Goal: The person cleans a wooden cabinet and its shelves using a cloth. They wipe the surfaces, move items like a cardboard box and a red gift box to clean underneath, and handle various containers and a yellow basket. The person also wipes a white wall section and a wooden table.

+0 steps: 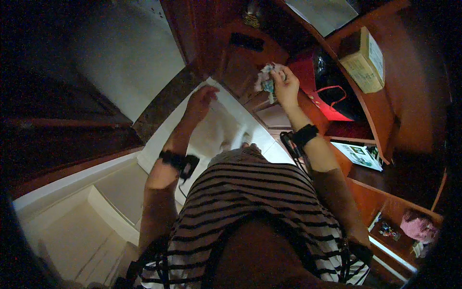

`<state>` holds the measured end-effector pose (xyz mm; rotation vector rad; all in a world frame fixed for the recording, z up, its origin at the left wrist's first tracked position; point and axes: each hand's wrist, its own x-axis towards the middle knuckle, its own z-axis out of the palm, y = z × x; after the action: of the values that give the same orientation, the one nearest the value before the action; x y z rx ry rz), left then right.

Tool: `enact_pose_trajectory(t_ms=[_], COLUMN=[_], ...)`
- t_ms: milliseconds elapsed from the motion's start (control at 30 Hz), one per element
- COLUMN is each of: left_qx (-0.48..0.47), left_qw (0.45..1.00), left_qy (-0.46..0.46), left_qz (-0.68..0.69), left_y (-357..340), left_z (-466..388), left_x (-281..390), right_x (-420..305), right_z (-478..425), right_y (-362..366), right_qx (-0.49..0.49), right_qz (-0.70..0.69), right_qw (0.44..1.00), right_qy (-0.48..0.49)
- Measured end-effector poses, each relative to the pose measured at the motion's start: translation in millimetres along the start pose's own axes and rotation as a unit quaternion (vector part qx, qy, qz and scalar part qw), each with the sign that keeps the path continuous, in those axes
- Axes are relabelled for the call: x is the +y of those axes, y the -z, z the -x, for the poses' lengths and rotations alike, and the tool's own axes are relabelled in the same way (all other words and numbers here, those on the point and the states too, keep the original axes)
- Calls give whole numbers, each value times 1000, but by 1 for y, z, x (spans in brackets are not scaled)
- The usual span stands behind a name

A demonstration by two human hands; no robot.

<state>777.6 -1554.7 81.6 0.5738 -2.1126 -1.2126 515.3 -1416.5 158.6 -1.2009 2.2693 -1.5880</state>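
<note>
My right hand [286, 86] pinches a crumpled cloth [265, 77], whitish-pink with a teal patch, in front of a reddish-brown wooden cabinet [276, 115]. Part of the cloth hangs below the fingers. Over the pale floor is my left hand [201, 99], its fingers loosely bent and a little apart, with nothing seen in it. Motion blurs that hand somewhat. Right of my right hand, a red bag [337, 112] with a cord handle stands inside a shelf compartment.
A cardboard box [364, 65] rests on the upper shelf, and a dark flat object [247, 41] lies on the cabinet's far part. Printed papers [359, 155] occupy a lower shelf. Further down are a pink checked cloth [418, 225] and small items [388, 229]. A dark wooden door [65, 151] borders the left.
</note>
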Motion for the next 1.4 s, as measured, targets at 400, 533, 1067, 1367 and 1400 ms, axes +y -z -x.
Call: enact_pose_trajectory(t_ms=[400, 533, 1067, 1367, 1400], left_qx=[-154, -185, -247, -128, -116], left_qw=[867, 868, 899, 833, 829], left_qy=[38, -30, 345, 460, 475], left_qz=[-473, -460, 105, 281, 271], left_y=[-48, -58, 99, 187, 188], left_z=[-233, -251, -97, 12, 19], left_x=[-67, -69, -111, -149, -155], right_x=[122, 162, 109, 94, 74], right_z=[-18, -75, -137, -187, -178], right_y=[-106, -101, -208, -275, -260], right_qx=[-28, -66, -11, -21, -73], right_qz=[369, 431, 387, 335, 291], right_qw=[923, 900, 919, 930, 942], right_qy=[103, 0, 76, 153, 153])
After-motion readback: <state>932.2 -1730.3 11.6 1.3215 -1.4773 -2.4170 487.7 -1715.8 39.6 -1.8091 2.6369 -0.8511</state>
